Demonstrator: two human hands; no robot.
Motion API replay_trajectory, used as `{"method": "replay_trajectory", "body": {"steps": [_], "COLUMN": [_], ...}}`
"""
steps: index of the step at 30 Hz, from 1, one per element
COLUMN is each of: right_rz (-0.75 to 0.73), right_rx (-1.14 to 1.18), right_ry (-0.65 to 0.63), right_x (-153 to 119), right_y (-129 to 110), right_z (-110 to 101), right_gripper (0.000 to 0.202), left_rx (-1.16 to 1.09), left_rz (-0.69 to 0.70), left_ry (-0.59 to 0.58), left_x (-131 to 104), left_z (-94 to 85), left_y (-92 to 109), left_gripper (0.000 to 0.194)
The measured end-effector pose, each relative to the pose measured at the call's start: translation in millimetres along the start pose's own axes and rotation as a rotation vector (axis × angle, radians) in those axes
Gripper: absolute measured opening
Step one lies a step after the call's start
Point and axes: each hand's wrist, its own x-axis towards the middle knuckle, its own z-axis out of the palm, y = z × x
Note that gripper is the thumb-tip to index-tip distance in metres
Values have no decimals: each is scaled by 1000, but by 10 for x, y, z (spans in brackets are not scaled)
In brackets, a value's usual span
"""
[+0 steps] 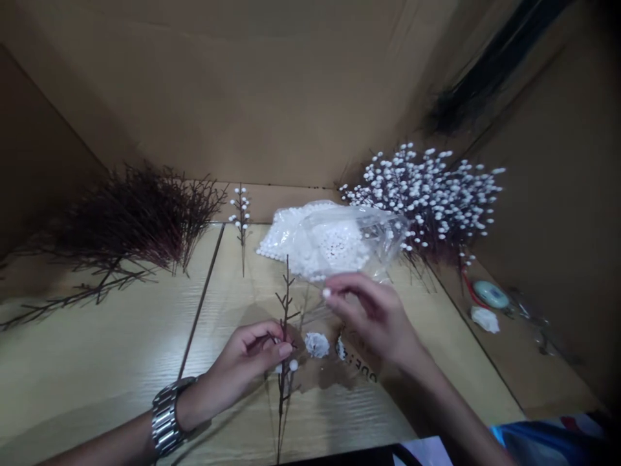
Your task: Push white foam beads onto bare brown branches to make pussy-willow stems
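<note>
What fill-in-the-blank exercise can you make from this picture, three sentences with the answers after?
1. The left hand holds a brown twig, while the right hand pinches a small ball coloured ____.
2. The wristwatch is worn on the ____ wrist.
3. As the person sees it, the pile of white-tipped twigs lies to the ____ of the plastic bag.

Missing words: white; left; right.

A tall brown cardboard wall [252, 84] stands behind the far edge of the worktop [107, 369], and a long dark thing [490, 71], too blurry to name, slants high above the far right corner. Just past the right edge are a pale green oval thing [491, 294], a red cord [471, 291] beside it and some crinkly clear plastic [531, 310]. A shiny blue thing [538, 443] sits near the front right corner.
</note>
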Motion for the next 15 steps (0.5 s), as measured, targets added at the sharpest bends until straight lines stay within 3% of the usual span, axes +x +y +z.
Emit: {"method": "replay_trajectory", "body": {"steps": [3, 6, 11, 15], "right_rz": [2, 4, 31, 26], "right_rx": [95, 126, 127, 107], "right_ry": [-10, 74, 205, 202], "right_x": [-361, -549, -616, -619], "right_y": [-182, -248, -254, -246], "right_z": [251, 453, 628, 659], "right_gripper": [21, 27, 32, 33], "left_rx": [-25, -34, -23, -53], "left_rz": [-2, -17, -60, -70], "left_ry": [7, 18, 26, 8], "left_x": [1, 6, 16, 11], "left_z": [13, 21, 17, 10], "left_y": [14, 24, 30, 8], "left_gripper": [24, 24, 26, 26]}}
